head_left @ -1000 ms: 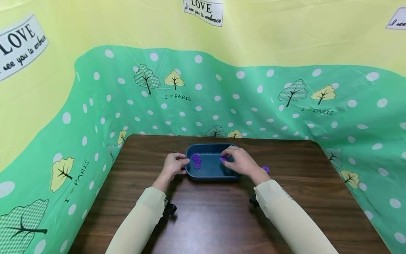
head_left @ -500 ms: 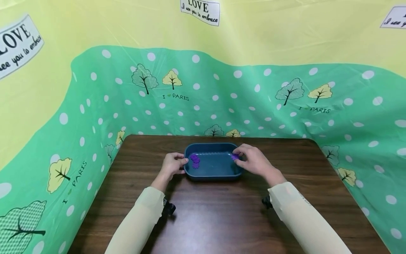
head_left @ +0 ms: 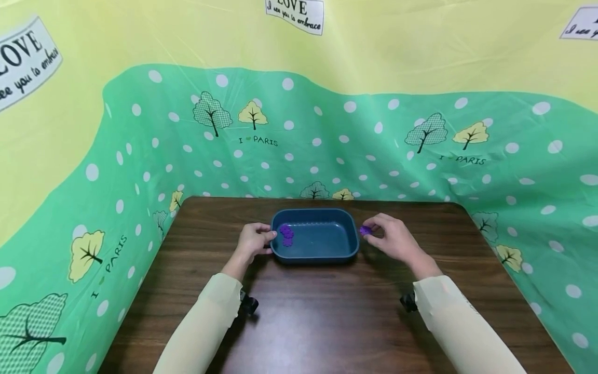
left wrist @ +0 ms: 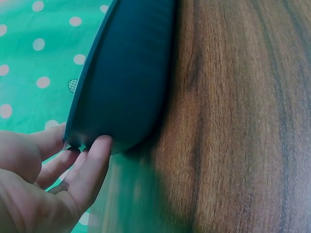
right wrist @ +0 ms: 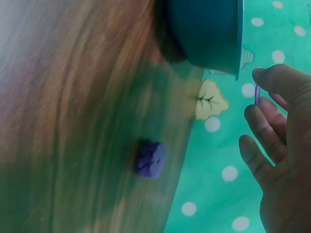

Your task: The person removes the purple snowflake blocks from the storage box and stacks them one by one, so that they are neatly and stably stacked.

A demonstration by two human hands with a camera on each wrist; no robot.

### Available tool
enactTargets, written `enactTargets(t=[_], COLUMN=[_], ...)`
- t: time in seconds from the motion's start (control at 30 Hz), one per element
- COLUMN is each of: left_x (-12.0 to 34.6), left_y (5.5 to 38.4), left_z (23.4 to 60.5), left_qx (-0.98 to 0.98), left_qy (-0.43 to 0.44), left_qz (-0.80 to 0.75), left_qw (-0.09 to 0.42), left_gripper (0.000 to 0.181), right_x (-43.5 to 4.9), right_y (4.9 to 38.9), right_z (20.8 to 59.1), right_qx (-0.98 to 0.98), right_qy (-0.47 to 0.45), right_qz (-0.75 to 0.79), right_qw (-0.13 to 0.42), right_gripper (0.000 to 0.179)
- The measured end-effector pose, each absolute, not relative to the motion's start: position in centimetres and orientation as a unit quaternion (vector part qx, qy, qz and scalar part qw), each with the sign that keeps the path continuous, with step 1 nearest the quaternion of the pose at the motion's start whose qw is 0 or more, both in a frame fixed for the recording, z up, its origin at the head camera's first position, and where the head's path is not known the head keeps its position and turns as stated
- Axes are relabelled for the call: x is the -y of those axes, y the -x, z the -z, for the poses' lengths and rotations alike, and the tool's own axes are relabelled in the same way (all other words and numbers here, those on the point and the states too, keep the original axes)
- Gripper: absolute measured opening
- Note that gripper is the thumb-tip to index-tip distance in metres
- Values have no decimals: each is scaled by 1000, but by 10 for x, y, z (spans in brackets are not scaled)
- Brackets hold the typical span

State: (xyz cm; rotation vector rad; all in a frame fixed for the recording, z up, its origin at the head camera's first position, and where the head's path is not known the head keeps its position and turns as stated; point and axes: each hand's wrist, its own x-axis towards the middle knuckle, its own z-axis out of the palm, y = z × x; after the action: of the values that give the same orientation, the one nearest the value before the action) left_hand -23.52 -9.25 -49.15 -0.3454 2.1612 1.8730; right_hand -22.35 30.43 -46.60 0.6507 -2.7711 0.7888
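A patterned cloth [head_left: 317,124], yellow above and green with white dots and printed trees below, is hanging behind and around a dark wood-grain tabletop [head_left: 317,317]. Two arms in pale sleeves [head_left: 203,324] are reaching forward, a small black device [head_left: 408,302] showing at each cuff.

Between the hands, a dark blue tray [head_left: 322,241] is sitting upright toward the tabletop's far side. The left hand [head_left: 253,241] is gripping the tray's left end, fingers and thumb pinching its rim. The right hand [head_left: 392,237] is hovering just beyond the right end, apart from the tray.

In the right wrist view, a purple block [right wrist: 151,159] is resting on the tabletop, outside the tray. Smaller are the purple pieces [head_left: 287,232] with scalloped edges, lying clustered at the tray's left end. One more, the held purple piece [head_left: 365,230], is being pinched between the right thumb and fingers, outside the tray.

The work is looking partly done: some pieces are lying in the tray, while one in the hand and the block are remaining outside. This moment alone is not telling whether pieces are going in or coming out.

The right arm is apparently hiding the block from the head view. Blur is obscuring whether it is one solid thing or a stack. The pieces in the tray are overlapping, making an exact count uncertain. The left wrist view is showing only the tray's outer wall, and the bottom edge is cutting off both arms.
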Motion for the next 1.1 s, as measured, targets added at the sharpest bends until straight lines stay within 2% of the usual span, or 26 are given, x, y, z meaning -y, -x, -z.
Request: enactTargets(t=[0.7, 1.1], left_x=[94, 93], left_y=[236, 234], left_z=[495, 495], left_qx=[-740, -740], left_qy=[112, 117], left_qz=[-651, -650], left_qw=[128, 130], left_gripper=[39, 40], right_x=[-354, -365], right_y=[210, 206], right_z=[491, 506], right_qx=[963, 970], right_qy=[-115, -86], right_qz=[-237, -226], right_qw=[50, 19], right_gripper=[25, 26])
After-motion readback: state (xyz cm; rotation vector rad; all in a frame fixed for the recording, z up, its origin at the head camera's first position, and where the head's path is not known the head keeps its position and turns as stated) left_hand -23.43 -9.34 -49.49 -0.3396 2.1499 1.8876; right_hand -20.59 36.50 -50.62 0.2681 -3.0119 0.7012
